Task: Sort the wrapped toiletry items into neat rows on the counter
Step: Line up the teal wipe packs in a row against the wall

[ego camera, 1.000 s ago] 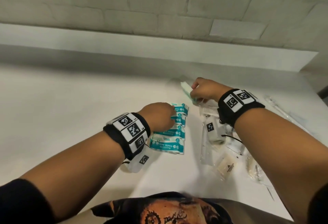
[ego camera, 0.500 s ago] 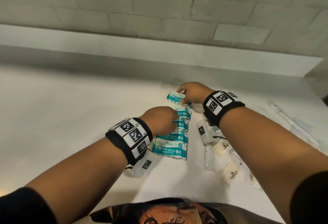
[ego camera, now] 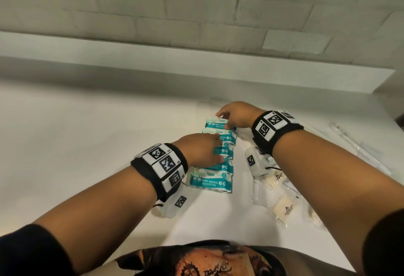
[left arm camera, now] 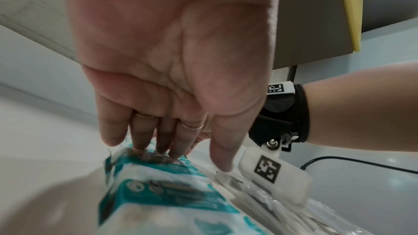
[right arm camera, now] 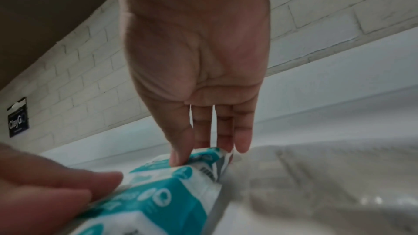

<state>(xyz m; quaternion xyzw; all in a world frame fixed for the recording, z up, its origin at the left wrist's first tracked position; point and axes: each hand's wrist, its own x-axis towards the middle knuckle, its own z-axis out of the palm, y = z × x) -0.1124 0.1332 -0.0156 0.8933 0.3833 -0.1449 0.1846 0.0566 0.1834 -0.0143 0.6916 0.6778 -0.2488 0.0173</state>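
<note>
Several teal-and-white mini wipes packs lie in a single column on the white counter (ego camera: pixel 87 144); the nearest pack (ego camera: pixel 209 182) shows its label. My left hand (ego camera: pixel 217 144) lies over the middle of the column, its straight fingers (left arm camera: pixel 144 142) pressing down on a pack (left arm camera: pixel 162 185). My right hand (ego camera: pixel 223 120) reaches to the far end and pinches the farthest pack (ego camera: pixel 213 124) at its right end. In the right wrist view the thumb and fingers of my right hand (right arm camera: pixel 199 149) hold that pack (right arm camera: pixel 204 155) against the counter.
Clear-wrapped cream soaps (ego camera: pixel 282 208) and other clear packets lie loose right of the column, under my right forearm. Long clear-wrapped items (ego camera: pixel 349 142) sit at the far right. A raised ledge (ego camera: pixel 196 68) and brick wall back the counter. Bare counter stretches left.
My right hand carried a wipes pack from above the loose pile leftward and lowered it onto the far end of the column. The left hand stayed on the column, its fingers reaching slightly farther.
</note>
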